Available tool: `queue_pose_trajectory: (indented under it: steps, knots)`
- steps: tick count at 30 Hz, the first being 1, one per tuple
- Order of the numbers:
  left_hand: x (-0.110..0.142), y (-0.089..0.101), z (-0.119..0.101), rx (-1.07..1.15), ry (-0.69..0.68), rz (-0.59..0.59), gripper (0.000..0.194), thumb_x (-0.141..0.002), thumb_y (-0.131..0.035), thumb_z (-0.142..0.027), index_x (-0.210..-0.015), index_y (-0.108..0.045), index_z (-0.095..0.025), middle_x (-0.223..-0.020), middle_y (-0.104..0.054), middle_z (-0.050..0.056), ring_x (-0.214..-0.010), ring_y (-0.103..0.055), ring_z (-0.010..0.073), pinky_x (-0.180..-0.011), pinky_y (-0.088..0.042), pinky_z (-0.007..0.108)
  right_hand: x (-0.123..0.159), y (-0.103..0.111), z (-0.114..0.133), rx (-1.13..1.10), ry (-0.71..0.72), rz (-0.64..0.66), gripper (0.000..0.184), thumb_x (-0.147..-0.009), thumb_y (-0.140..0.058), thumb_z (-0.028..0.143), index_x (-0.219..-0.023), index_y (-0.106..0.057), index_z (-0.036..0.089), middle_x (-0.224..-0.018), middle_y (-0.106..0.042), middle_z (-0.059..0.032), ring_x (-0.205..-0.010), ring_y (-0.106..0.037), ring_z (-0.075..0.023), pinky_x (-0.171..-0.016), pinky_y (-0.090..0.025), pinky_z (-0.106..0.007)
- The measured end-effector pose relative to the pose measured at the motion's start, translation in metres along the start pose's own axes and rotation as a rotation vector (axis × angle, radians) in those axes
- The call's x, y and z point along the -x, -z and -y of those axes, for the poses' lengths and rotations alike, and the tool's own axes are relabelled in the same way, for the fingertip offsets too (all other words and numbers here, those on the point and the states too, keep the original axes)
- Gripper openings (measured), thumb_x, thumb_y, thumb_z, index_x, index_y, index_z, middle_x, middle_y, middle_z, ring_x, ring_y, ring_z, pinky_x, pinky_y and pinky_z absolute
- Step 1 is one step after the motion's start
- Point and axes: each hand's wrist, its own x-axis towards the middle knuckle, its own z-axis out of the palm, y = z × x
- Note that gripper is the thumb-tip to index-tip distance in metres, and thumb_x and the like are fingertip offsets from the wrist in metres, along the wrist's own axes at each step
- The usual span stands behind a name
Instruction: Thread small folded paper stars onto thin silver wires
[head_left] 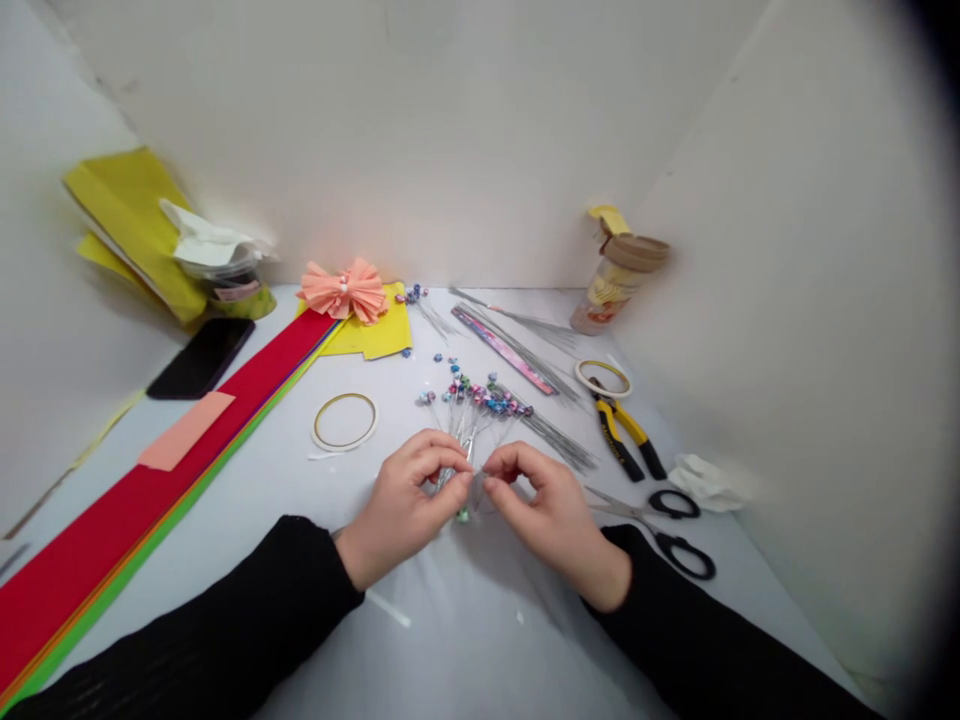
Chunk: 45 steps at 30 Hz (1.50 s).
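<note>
My left hand point(420, 490) and my right hand point(544, 500) meet almost tip to tip over the middle of the table. The left thumb and forefinger are pinched on a thin wire, and a small green paper star point(463, 515) shows just below them. Finger and thumb of my right hand are also closed together; what is between them is too fine to make out. Directly behind lies a cluster of wire stems topped with small pink, blue and green paper stars point(495, 400), partly hidden by my fingers.
Rolls of tape point(345, 447) lie left and right point(577, 375). Pliers point(628, 430), scissors point(660, 520) and crumpled tissue point(709, 482) are on the right. Bare wires point(559, 440) lie behind my right hand. Coloured paper sheets point(172, 490), a phone point(201, 358) and a cup point(615, 285) stand around.
</note>
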Motion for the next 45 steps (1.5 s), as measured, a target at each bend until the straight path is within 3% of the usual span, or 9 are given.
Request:
queue_pose_trajectory:
  steps: [12,18,25,32,37,45]
  knots:
    - [-0.0027,-0.0007,0.0047,0.047,0.088,0.053,0.01,-0.082,-0.062,-0.017,-0.083,-0.071,-0.02,-0.092,-0.064,0.005,-0.074,-0.06,0.0119,-0.059,-0.045,0.021,-0.0018,0.0035,0.0019,0.066,0.031,0.022,0.011,-0.076,-0.058,0.012,-0.069,-0.063,0.019,-0.062,-0.063,0.0007,-0.058,-0.057,-0.0125,-0.058,-0.047,-0.023]
    - [-0.0041,-0.0003,0.0035,0.111,0.187,0.086,0.01,-0.08,-0.061,-0.018,-0.08,-0.072,-0.018,-0.092,-0.065,0.006,-0.069,-0.059,0.0113,-0.057,-0.044,0.022,-0.0025,0.0024,-0.0005,0.041,-0.037,0.011,0.008,-0.074,-0.057,0.014,-0.068,-0.061,0.019,-0.061,-0.063,0.0012,-0.056,-0.057,-0.0117,-0.053,-0.046,-0.021]
    - [-0.0042,-0.0006,0.0042,0.145,0.209,0.126,0.013,-0.08,-0.06,-0.018,-0.084,-0.072,-0.018,-0.094,-0.065,0.007,-0.074,-0.061,0.0139,-0.06,-0.045,0.024,-0.004,0.0016,-0.0018,0.014,-0.092,0.022,0.006,-0.072,-0.058,0.016,-0.067,-0.059,0.019,-0.058,-0.061,0.0023,-0.053,-0.054,-0.0107,-0.05,-0.044,-0.021]
    - [-0.0044,-0.0026,0.0049,0.164,0.254,0.153,0.01,-0.078,-0.063,-0.019,-0.084,-0.07,-0.018,-0.092,-0.064,0.005,-0.066,-0.055,0.0112,-0.057,-0.042,0.023,-0.0045,0.0013,-0.0017,-0.017,-0.135,0.02,0.007,-0.072,-0.057,0.016,-0.065,-0.059,0.018,-0.058,-0.06,0.0024,-0.052,-0.053,-0.0104,-0.048,-0.042,-0.02]
    - [-0.0045,-0.0039,0.0071,0.246,0.257,0.149,0.009,-0.081,-0.062,-0.025,-0.082,-0.067,-0.017,-0.088,-0.064,0.005,-0.081,-0.06,0.016,-0.067,-0.047,0.026,-0.0026,0.0004,-0.0011,0.03,-0.075,0.006,0.009,-0.072,-0.057,0.013,-0.066,-0.059,0.019,-0.059,-0.061,0.0023,-0.053,-0.054,-0.0109,-0.051,-0.043,-0.021]
    - [-0.0039,-0.0051,0.0084,0.322,0.347,0.146,0.003,-0.077,-0.064,-0.019,-0.077,-0.067,-0.017,-0.085,-0.063,0.003,-0.081,-0.06,0.0159,-0.071,-0.046,0.027,-0.0006,0.0003,-0.001,0.126,0.049,-0.007,0.012,-0.074,-0.056,0.011,-0.068,-0.059,0.02,-0.062,-0.062,0.0016,-0.057,-0.054,-0.0121,-0.056,-0.044,-0.023]
